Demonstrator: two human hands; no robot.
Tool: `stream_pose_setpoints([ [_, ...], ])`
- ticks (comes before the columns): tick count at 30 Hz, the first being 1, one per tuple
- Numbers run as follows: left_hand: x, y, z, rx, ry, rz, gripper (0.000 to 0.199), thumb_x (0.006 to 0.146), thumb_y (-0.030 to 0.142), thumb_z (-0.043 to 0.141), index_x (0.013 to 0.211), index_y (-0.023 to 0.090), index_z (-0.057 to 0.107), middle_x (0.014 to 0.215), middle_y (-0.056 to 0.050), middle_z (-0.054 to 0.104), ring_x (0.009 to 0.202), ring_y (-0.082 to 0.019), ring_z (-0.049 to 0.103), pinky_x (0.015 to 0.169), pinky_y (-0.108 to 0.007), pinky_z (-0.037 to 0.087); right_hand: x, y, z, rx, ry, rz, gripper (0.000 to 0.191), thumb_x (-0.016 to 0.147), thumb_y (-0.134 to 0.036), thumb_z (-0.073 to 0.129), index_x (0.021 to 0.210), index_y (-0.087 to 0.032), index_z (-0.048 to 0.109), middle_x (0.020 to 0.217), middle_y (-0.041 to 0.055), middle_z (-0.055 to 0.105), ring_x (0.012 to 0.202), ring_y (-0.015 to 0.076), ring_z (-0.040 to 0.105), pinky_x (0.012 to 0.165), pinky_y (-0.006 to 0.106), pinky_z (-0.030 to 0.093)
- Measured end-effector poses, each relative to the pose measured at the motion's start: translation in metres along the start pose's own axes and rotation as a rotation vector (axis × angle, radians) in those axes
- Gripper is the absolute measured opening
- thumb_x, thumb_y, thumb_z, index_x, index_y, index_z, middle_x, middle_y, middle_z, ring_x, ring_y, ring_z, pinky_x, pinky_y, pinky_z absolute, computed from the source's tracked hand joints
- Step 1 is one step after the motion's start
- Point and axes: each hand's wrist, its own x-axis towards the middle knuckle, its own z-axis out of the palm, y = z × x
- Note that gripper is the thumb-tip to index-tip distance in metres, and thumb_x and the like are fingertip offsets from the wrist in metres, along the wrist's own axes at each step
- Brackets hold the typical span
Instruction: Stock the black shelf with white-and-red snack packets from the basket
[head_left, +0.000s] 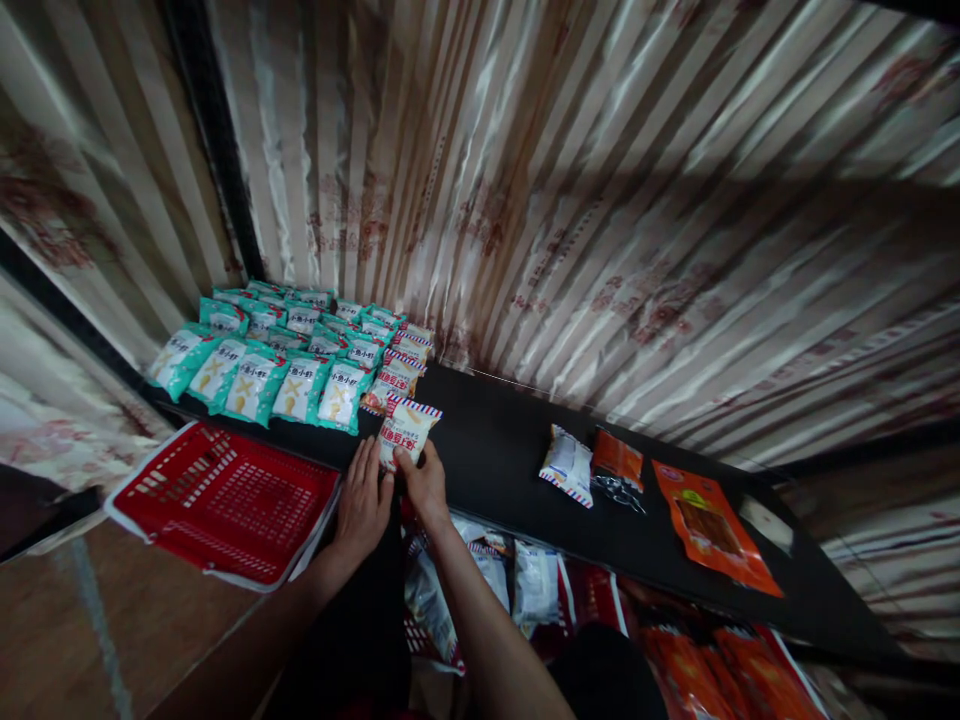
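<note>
Fingers of your right hand [426, 490] are closing around the lower edge of a red-lettered snack packet [405, 432], the thumb pressing on its printed front. Your left hand [361, 508] is reaching in beside it, the fingers lying nearly straight and close together at the packet's lower left corner; you are not gripping with that hand, and whether its fingertips are touching the packet is hard to tell.

The held packet is sitting at the near end of a column of matching packets [397, 380], over the front edge of the black surface [487, 430]. Left of that column, teal-and-white snack packets [255, 385] are filling several rows. To the right, well apart from your hands, a pale packet with striped ends [568, 466] is lying near an orange-and-black packet [618, 466], then a large orange packet [709, 522] and a small white item [766, 525].

Below the surface, a red basket [247, 500] is resting to your left. Silvery packets [536, 583] and more orange packets [694, 670] are showing lower down, and a pleated floral curtain [480, 200] is hanging behind everything.
</note>
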Motion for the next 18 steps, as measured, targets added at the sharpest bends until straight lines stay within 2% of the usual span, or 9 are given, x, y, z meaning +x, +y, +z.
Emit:
stream_pose_setpoints([
  [7,-0.003,-0.007,0.006,0.122,0.004,0.14,0.049,0.092,0.024,0.034,0.138,0.008,0.027,0.147,-0.019,0.026,0.138,-0.026,0.019,0.106,-0.049,0.033,0.021,0.007,0.013,0.044,0.015,-0.036,0.04,0.073,-0.038,0.06,0.108,-0.019,0.057,0.095,0.0048,0.069,0.08,0.0189,0.064,0.072,0.031,0.051],
  [14,0.007,-0.015,0.008,0.141,-0.048,0.135,0.046,0.091,0.022,0.035,0.134,0.008,0.035,0.148,-0.018,0.025,0.138,-0.027,0.016,0.107,-0.049,0.032,0.034,0.012,0.021,0.048,0.064,-0.097,0.042,0.072,-0.036,0.061,0.111,-0.02,0.058,0.095,0.0041,0.07,0.082,0.0192,0.064,0.074,0.031,0.051],
  [18,0.013,-0.017,0.008,0.134,-0.071,0.122,0.047,0.09,0.022,0.035,0.135,0.008,0.033,0.148,-0.018,0.023,0.138,-0.028,0.015,0.107,-0.05,0.032,0.039,0.012,0.025,0.071,0.072,-0.106,0.049,0.073,-0.038,0.061,0.118,-0.019,0.053,0.102,0.0052,0.068,0.087,0.0191,0.064,0.078,0.032,0.05],
])
